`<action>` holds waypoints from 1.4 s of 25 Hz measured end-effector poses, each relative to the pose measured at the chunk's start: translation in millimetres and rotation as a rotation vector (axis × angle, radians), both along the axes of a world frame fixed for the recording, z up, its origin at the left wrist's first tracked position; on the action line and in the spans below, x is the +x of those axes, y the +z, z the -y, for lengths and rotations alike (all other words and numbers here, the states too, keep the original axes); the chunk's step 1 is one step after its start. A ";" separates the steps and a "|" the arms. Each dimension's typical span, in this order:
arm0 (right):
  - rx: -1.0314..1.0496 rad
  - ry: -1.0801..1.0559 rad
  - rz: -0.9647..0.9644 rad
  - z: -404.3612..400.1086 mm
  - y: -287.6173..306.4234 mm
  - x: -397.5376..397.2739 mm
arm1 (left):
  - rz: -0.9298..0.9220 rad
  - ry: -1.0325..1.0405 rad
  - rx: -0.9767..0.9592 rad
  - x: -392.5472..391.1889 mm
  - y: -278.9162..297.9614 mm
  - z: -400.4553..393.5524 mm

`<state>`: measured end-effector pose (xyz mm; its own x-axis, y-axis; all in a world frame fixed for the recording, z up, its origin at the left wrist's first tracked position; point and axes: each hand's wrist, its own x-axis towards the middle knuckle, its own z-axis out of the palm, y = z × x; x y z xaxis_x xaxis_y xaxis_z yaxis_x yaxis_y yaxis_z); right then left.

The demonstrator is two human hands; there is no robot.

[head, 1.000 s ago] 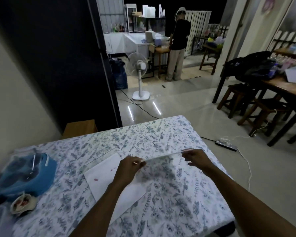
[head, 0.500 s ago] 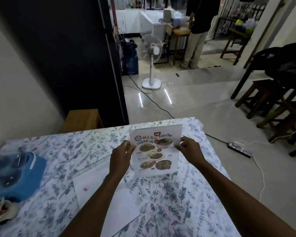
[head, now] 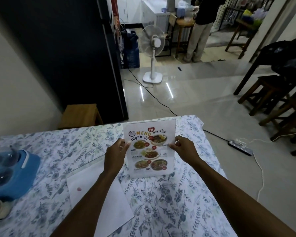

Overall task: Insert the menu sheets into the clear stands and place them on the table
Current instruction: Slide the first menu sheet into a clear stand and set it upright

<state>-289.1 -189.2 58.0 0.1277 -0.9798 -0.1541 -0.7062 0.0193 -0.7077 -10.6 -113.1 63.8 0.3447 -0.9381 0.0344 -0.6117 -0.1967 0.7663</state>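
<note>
The floral-clothed counter [head: 161,202] filled the lower frame. At centre the clear stand [head: 149,148] held the menu sheet [head: 149,161], now lowered nearer the cloth, left hand [head: 115,155] and right hand [head: 184,149] fingers pinching its side edges.

Printed menu sheet [head: 149,148] upright, apparently inside clear stand [head: 151,175], base on floral table [head: 169,202]

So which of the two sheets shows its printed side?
The menu sheet held upright between the left hand and right hand; the other sheet lies flat on the table, blank side up.
</note>
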 end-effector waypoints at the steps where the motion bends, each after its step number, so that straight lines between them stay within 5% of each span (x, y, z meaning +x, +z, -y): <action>1: 0.004 0.002 0.000 0.1 -0.9 0.3 | -0.004 -0.003 -0.001 0.6 -1.4 1.0; 27: -0.023 -0.004 -0.143 -1.9 -17.4 5.5 | -0.024 0.010 -0.027 3.9 -20.9 1.3; 35: -0.047 -0.097 -0.141 -20.0 -22.6 12.6 | 0.104 -0.011 -0.027 -5.5 -20.7 -5.3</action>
<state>-276.5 -169.2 35.4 0.0122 -0.9930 -0.1176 -0.7952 0.0617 -0.6032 -16.1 -107.9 43.1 0.3278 -0.9400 0.0949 -0.6899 -0.1695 0.7037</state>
